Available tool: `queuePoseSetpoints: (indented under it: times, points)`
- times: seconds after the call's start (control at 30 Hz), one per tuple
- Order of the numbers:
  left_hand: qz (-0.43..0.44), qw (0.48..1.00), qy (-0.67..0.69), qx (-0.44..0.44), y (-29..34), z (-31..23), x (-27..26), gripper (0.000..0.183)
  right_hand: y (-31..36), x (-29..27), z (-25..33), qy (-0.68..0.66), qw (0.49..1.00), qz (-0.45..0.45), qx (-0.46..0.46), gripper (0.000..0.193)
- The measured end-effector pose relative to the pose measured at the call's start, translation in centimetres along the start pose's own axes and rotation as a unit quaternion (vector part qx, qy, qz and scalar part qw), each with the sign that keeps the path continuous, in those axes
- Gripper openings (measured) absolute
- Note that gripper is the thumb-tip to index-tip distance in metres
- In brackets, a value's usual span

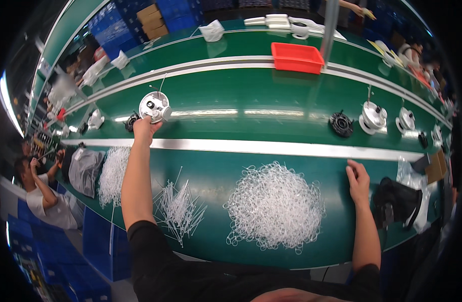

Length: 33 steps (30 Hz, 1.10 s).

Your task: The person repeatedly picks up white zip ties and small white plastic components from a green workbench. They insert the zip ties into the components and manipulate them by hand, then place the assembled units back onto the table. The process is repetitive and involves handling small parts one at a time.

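Note:
My left hand (147, 130) reaches out to the far left, its fingers closed on the lower rim of a white round plastic housing (160, 99). The housing has black parts inside and a thin wire sticking up. Just left of it lies a black round part (131, 122). My right hand (359, 182) hovers near the white rail, fingers slightly bent and apart, holding nothing. Between my arms are a heap of white looped cable ties (276, 206) and a smaller bunch of straight white cable ties (180, 207).
Beyond the white rail (251, 147), a black ring-shaped part (341, 124) and white housings (372, 119) stand on the green belt. A red tray (297, 58) sits farther back. Right of my right arm lies a black bag (396, 201). Another person (47, 194) sits at left.

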State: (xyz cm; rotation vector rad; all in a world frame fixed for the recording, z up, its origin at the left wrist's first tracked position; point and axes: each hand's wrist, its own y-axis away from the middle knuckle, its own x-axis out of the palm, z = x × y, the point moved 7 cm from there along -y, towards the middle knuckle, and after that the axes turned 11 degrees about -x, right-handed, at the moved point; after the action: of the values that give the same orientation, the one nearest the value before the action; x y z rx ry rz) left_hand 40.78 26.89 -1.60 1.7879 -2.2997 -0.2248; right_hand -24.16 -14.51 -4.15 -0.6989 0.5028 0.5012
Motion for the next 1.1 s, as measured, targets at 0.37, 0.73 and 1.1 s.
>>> queuePoseSetpoints:
  times: [0.37,0.73,1.1]
  points:
    - [0.378,0.910,-0.130,-0.115,29.7,4.8,28.1,0.031,-0.6,-1.4,8.1,-0.185,0.979,-0.003,-0.087,0.045]
    - [0.473,0.833,-0.228,-0.174,39.4,12.0,37.5,0.033,-0.1,-4.1,3.4,-0.256,0.962,0.054,-0.073,0.038]
    - [0.487,0.803,-0.275,-0.205,42.0,13.5,39.6,0.031,-0.7,-6.4,2.0,-0.280,0.954,-0.073,-0.071,0.019]
